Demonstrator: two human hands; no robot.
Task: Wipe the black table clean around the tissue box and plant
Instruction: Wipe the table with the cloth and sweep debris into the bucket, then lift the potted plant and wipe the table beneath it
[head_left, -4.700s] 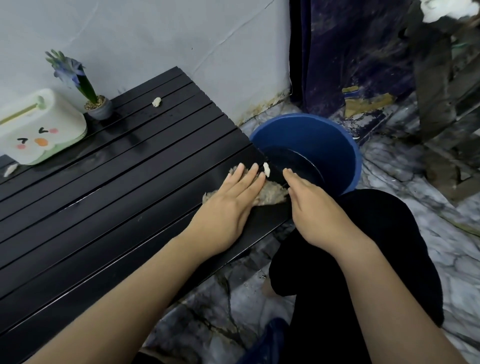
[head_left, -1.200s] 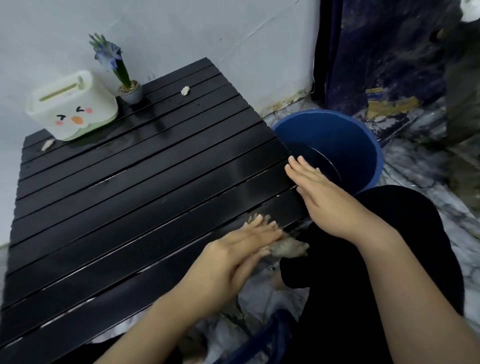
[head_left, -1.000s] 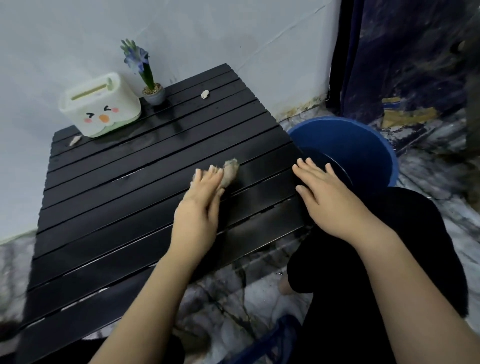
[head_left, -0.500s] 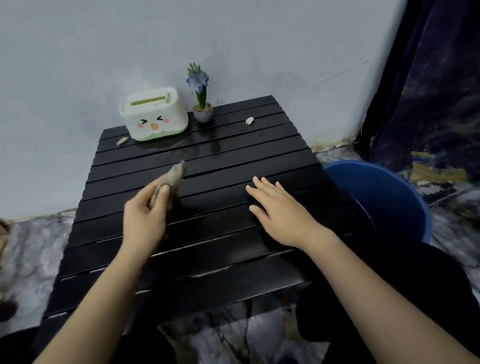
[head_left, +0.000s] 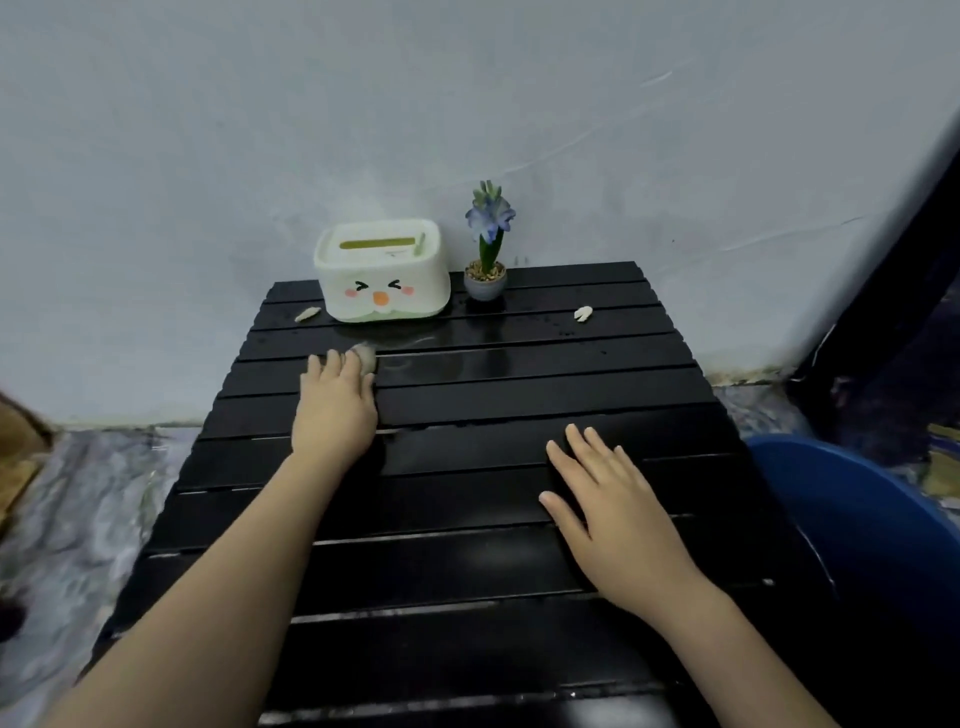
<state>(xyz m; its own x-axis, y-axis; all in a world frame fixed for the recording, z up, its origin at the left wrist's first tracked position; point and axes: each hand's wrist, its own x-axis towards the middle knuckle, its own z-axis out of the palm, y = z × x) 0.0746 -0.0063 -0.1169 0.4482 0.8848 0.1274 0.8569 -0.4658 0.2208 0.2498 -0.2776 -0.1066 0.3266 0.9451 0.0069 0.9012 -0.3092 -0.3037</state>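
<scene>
The black slatted table (head_left: 519, 395) fills the middle of the view. At its far edge stand a white tissue box (head_left: 382, 270) with a cartoon face and, to its right, a small potted plant (head_left: 487, 249) with a blue flower. My left hand (head_left: 335, 410) presses a grey-brown rag (head_left: 365, 356) flat on the slats just in front of the tissue box; only the rag's tip shows past my fingers. My right hand (head_left: 613, 514) lies flat on the table nearer to me, fingers spread, holding nothing. The slats near the box look wet.
Two small white scraps lie on the table, one left of the tissue box (head_left: 306, 314), one right of the plant (head_left: 583, 314). A blue bucket (head_left: 857, 519) stands on the marbled floor at the table's right side. A pale wall backs the table.
My left hand has carried the rag from the table's near right corner by the bucket up to the far slats in front of the tissue box. My right hand moved from the bucket side onto the table.
</scene>
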